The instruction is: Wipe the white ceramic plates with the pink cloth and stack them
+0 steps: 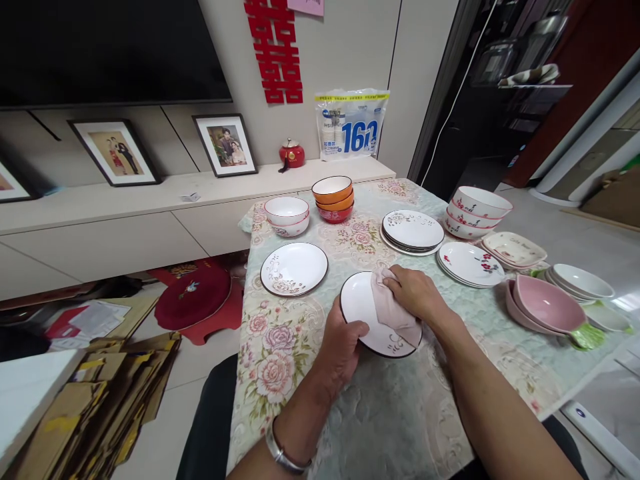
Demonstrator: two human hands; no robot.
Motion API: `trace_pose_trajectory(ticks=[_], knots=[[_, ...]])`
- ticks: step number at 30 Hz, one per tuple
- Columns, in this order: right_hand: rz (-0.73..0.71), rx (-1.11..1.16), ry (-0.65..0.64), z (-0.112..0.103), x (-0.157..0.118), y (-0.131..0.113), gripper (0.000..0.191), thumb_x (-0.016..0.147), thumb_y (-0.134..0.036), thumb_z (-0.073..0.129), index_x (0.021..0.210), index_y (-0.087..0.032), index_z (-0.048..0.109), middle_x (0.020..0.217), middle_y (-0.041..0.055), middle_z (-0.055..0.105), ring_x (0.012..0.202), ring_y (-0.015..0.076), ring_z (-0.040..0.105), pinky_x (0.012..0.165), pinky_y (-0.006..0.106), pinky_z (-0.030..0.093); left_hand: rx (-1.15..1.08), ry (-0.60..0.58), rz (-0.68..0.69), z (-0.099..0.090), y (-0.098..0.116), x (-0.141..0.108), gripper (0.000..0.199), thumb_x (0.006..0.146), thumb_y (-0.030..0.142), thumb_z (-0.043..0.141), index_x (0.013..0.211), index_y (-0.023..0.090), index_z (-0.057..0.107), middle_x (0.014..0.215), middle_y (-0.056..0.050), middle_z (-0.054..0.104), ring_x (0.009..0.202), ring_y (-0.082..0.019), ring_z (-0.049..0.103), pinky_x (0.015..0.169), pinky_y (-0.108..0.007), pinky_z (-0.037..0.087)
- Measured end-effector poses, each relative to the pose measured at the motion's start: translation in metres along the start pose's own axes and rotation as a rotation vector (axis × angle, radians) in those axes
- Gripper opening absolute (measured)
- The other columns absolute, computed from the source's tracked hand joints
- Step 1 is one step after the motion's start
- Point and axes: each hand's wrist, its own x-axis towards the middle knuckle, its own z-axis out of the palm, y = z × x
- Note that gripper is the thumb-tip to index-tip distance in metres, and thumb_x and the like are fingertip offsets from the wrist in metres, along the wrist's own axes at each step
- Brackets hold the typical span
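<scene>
A white plate with a dark rim is tilted above the table's near part. My left hand grips its left edge, thumb on the upper face. My right hand has its fingers closed on a pale pink cloth, which lies against the plate's right side and hides part of it. To the left, a similar plate rests flat on the flowered tablecloth. Beyond my right hand stands a stack of dark-rimmed plates, beside a stack of plates with red flowers.
White bowls and orange bowls stand at the back. Flowered bowls, pink bowls and small white bowls line the right side. A red stool and flattened cardboard are on the floor at left.
</scene>
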Motion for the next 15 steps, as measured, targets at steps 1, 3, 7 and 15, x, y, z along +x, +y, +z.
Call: trace_pose_trajectory(ticks=[1, 3, 7, 15], knots=[[-0.043, 0.018, 0.024, 0.000, -0.001, -0.002, 0.026, 0.097, -0.034, 0.043, 0.105, -0.017, 0.062, 0.098, 0.0124, 0.070, 0.087, 0.0243, 0.063, 0.069, 0.031, 0.035, 0.022, -0.028, -0.004, -0.001, 0.000, 0.000, 0.076, 0.047, 0.004, 0.056, 0.122, 0.017, 0.058, 0.101, -0.007, 0.073, 0.094, -0.027, 0.065, 0.079, -0.036, 0.052], [-0.170, 0.093, 0.067, 0.000, -0.004, -0.007, 0.026, 0.097, -0.030, 0.043, 0.109, -0.017, 0.062, 0.100, 0.0115, 0.068, 0.091, 0.0232, 0.061, 0.075, 0.031, 0.038, 0.060, -0.089, -0.024, -0.003, 0.000, 0.000, 0.077, 0.047, 0.003, 0.054, 0.123, 0.018, 0.057, 0.100, -0.007, 0.072, 0.092, -0.026, 0.065, 0.075, -0.034, 0.051], [-0.498, 0.262, 0.054, -0.003, -0.010, -0.023, 0.022, 0.094, -0.021, 0.046, 0.107, -0.020, 0.065, 0.102, 0.0080, 0.066, 0.099, 0.0216, 0.056, 0.086, 0.032, 0.040, 0.128, -0.155, -0.093, -0.005, 0.000, -0.002, 0.071, 0.046, 0.003, 0.051, 0.115, 0.018, 0.059, 0.087, -0.004, 0.070, 0.078, -0.022, 0.064, 0.063, -0.029, 0.048], [-0.517, 0.417, -0.003, -0.002, -0.008, -0.019, 0.017, 0.093, -0.024, 0.051, 0.098, -0.021, 0.067, 0.098, 0.0047, 0.068, 0.092, 0.0197, 0.058, 0.083, 0.032, 0.042, 0.152, -0.163, -0.133, -0.005, 0.001, -0.002, 0.065, 0.047, 0.005, 0.053, 0.111, 0.017, 0.060, 0.081, -0.003, 0.068, 0.071, -0.020, 0.061, 0.060, -0.028, 0.045]])
